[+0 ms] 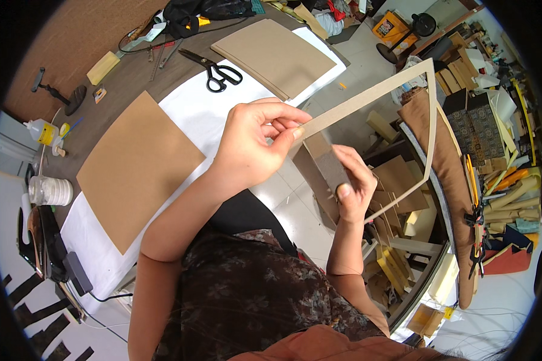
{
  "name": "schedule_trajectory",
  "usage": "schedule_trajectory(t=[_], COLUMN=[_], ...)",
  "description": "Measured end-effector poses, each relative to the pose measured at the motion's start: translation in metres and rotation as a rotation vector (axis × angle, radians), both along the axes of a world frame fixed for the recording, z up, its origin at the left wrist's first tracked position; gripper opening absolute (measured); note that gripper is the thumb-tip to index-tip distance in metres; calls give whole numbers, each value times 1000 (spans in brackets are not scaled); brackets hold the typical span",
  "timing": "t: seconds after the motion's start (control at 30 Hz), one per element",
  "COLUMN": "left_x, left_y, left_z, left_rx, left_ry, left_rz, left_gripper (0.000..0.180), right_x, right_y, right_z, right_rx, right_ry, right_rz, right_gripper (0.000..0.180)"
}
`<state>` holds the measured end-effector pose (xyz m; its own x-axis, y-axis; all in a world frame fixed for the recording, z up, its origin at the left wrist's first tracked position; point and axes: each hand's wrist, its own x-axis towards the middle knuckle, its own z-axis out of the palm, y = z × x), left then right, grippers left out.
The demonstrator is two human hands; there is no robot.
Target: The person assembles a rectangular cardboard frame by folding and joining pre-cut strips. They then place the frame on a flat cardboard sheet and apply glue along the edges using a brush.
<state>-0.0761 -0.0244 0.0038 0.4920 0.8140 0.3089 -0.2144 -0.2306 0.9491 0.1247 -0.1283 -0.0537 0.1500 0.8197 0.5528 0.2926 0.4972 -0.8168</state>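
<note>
My left hand (pixel 254 137) pinches one corner of a thin tan cardboard frame (pixel 367 99) between thumb and fingers. The frame is held up in the air, an open rectangle tilted away to the right. Inside its outline, my right hand (pixel 356 188) is closed around a grey-brown block-like piece (pixel 331 170), thumb on its near face. This piece lies close to the frame's left side; whether they touch I cannot tell. Left of my hands, a brown board (pixel 140 171) lies on white paper (pixel 190 99). Black-handled scissors (pixel 214 71) rest beyond my left hand.
Stacked brown boards (pixel 274 55) lie at the table's far end. At the left are a glue bottle (pixel 41 131), a white jar (pixel 51 191) and a black stand (pixel 63 95). A brown padded edge (pixel 445 162) and piled offcuts (pixel 512 207) stand at right.
</note>
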Motion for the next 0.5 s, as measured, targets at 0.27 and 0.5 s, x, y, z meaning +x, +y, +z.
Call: schedule_trajectory(t=[0.27,0.5], left_x=[-1,-14], left_y=[3,4], left_z=[-5,3], left_rx=[19,-19], left_ry=[-24,-43], left_rz=[9,28], left_gripper=[18,19], right_x=[8,18], right_y=[-7,-43], right_z=[-5,1], right_rx=[-8,13], right_ry=[15,255], right_rz=[-8,-242], right_gripper=[63,98])
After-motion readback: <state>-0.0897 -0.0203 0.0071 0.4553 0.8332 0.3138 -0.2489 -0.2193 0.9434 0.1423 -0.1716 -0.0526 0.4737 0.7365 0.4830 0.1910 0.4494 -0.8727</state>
